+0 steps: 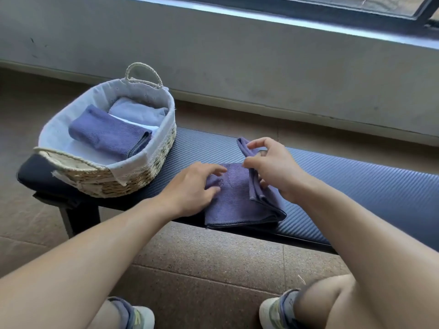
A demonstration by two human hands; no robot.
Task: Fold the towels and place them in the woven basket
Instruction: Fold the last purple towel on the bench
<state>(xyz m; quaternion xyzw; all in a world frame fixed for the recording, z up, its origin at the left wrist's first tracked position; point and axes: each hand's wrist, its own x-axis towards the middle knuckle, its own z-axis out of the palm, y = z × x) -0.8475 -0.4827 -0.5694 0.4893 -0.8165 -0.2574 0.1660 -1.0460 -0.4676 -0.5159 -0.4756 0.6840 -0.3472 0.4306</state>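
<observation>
A purple towel lies partly folded on the dark padded bench, near its front edge. My right hand pinches the towel's right edge and lifts that flap up and over toward the left. On the towel's left part, my left hand rests with fingers spread, holding it down. The woven basket stands on the bench's left end, lined with white cloth. Inside it lie a folded purple towel and a folded light blue towel behind it.
The bench runs to the right with bare padding there. Behind it are a grey wall and a window sill. A speckled tile floor lies in front, with my knees and shoes at the bottom edge.
</observation>
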